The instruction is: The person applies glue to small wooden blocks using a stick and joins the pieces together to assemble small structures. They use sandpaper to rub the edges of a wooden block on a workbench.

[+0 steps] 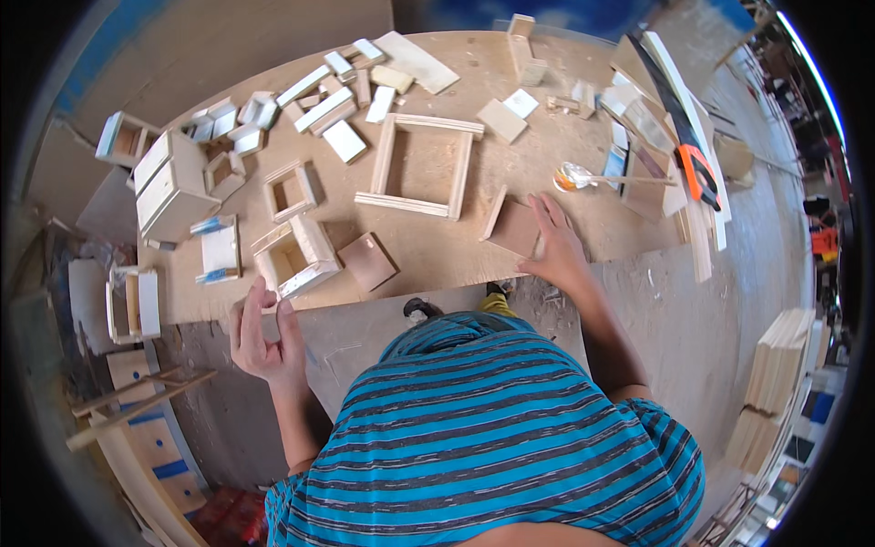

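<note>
Right hand (pixel 556 244) flat on brown plywood panel (pixel 516 226) at near edge of bench (pixel 437 251), fingers spread, gripping nothing. Left hand (pixel 264 333) loosely curled, empty, beside small open wooden box (pixel 296 255). Panel likely light, stiff, smooth; best pinched by edges.

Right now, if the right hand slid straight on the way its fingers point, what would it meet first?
The right hand lies flat on a small brown panel, fingers pointing up the table. Straight ahead, bare tabletop follows; the first thing looks like the clear glue cup with a stick, slightly right of that line.
</note>
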Demonstrator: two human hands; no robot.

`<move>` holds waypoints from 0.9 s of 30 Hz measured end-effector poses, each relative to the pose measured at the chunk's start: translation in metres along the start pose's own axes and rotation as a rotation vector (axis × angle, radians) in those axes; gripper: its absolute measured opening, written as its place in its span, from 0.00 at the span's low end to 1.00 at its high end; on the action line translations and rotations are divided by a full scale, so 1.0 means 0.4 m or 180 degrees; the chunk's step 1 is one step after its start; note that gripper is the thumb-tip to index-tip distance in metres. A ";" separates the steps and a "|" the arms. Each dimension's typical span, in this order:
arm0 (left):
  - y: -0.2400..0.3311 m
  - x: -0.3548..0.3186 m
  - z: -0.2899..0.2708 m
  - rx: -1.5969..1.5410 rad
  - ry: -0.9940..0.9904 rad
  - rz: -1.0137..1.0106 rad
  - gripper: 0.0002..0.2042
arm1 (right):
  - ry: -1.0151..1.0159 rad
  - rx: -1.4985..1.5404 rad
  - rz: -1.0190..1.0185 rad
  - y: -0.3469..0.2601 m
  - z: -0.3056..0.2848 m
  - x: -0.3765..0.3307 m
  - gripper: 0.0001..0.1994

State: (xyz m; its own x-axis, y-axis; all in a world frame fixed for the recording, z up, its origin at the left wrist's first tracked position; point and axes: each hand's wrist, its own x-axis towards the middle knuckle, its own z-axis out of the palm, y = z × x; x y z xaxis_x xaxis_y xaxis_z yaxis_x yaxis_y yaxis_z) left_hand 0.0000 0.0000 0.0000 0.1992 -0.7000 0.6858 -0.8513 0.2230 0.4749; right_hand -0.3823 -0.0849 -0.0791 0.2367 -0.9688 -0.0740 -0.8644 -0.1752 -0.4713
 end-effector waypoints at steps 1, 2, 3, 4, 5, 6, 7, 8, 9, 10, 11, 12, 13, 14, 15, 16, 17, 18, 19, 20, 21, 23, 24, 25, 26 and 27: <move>0.003 0.003 -0.004 -0.0093 -0.0037 -0.0013 0.16 | 0.0028 -0.0014 0.0057 -0.015 0.007 0.002 0.51; 0.009 0.006 -0.008 -0.0181 -0.0075 -0.0025 0.16 | 0.0056 -0.0023 0.0113 -0.023 0.013 0.002 0.51; 0.029 -0.015 0.011 -0.0345 -0.0185 -0.0136 0.16 | 0.0045 -0.0149 0.0152 -0.006 -0.005 -0.005 0.50; 0.055 -0.035 0.029 -0.0500 -0.0297 -0.0242 0.15 | 0.0030 -0.0267 0.0188 0.014 -0.019 -0.011 0.50; 0.077 -0.050 0.045 -0.0647 -0.0410 -0.0346 0.15 | 0.0011 -0.0378 0.0217 0.033 -0.032 -0.019 0.49; 0.073 -0.049 0.048 -0.0695 -0.0426 -0.0114 0.14 | 0.0111 -0.0318 0.0150 0.032 -0.020 -0.013 0.47; 0.074 -0.050 0.048 -0.0760 -0.0506 0.0037 0.13 | 0.0205 -0.0259 0.0074 0.032 -0.008 -0.010 0.45; 0.077 -0.053 0.045 -0.0816 -0.0582 0.0178 0.13 | 0.0291 -0.0203 -0.0014 0.028 0.000 -0.007 0.44; 0.077 -0.058 0.050 -0.0877 -0.0629 0.0309 0.12 | 0.0267 -0.0148 0.0052 0.021 -0.007 -0.008 0.42; 0.078 -0.062 0.047 -0.0968 -0.0660 0.0275 0.13 | 0.0228 -0.0089 0.0096 0.003 -0.029 -0.016 0.41; 0.080 -0.066 0.041 -0.1050 -0.0683 0.0232 0.14 | 0.0177 -0.0033 0.0126 -0.016 -0.057 -0.013 0.40; 0.081 -0.068 0.039 -0.1149 -0.0710 0.0198 0.15 | 0.0050 0.0262 0.0144 -0.030 -0.098 -0.003 0.39; 0.077 -0.072 0.035 -0.1099 -0.0632 0.0178 0.15 | -0.0096 0.0544 0.0162 -0.046 -0.144 0.004 0.38; 0.073 -0.076 0.029 -0.1041 -0.0548 0.0151 0.15 | -0.0259 0.0821 0.0170 -0.060 -0.171 0.019 0.37; 0.072 -0.080 0.021 -0.1003 -0.0497 0.0117 0.15 | -0.0121 0.0914 0.0036 -0.067 -0.187 0.042 0.37; 0.074 -0.083 0.017 -0.1014 -0.0421 0.0047 0.15 | 0.0026 0.0994 -0.0121 -0.074 -0.211 0.088 0.37; 0.075 -0.091 0.013 -0.1001 -0.0339 -0.0018 0.15 | 0.0165 0.1079 -0.0285 -0.087 -0.230 0.141 0.37; 0.075 -0.104 0.013 -0.0990 -0.0273 -0.0079 0.15 | 0.0623 0.0569 -0.0401 -0.095 -0.231 0.199 0.37; 0.075 -0.111 0.014 -0.1001 -0.0202 -0.0126 0.16 | 0.1109 0.0051 -0.0509 -0.100 -0.230 0.267 0.37; 0.082 -0.114 0.007 -0.0918 -0.0175 -0.0211 0.16 | 0.1286 -0.0166 -0.0382 -0.104 -0.232 0.345 0.37; 0.086 -0.125 -0.007 -0.0814 -0.0174 -0.0320 0.16 | 0.1428 -0.0363 -0.0246 -0.107 -0.210 0.415 0.37; 0.092 -0.144 -0.028 -0.0599 -0.0107 -0.0476 0.15 | 0.1275 -0.0339 0.0225 -0.102 -0.169 0.524 0.37; 0.091 -0.154 -0.035 -0.0496 -0.0035 -0.0535 0.15 | 0.1219 -0.0348 0.0454 -0.094 -0.153 0.568 0.37; 0.093 -0.165 -0.037 -0.0401 0.0055 -0.0604 0.15 | 0.1208 -0.0450 0.0487 -0.078 -0.142 0.605 0.38; 0.091 -0.182 -0.036 -0.0340 0.0168 -0.0720 0.15 | 0.1194 -0.0563 0.0526 -0.051 -0.127 0.636 0.38; 0.091 -0.197 -0.046 -0.0226 0.0241 -0.0834 0.15 | 0.1141 -0.0624 0.0577 -0.038 -0.109 0.658 0.39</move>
State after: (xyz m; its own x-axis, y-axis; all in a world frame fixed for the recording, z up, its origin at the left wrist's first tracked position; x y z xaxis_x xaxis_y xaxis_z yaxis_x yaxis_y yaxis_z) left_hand -0.0377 0.0757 -0.0268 0.4460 -0.6879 0.5725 -0.7303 0.0900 0.6771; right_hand -0.3261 -0.3447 -0.0532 -0.0652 -0.9805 0.1855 -0.9537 0.0066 -0.3007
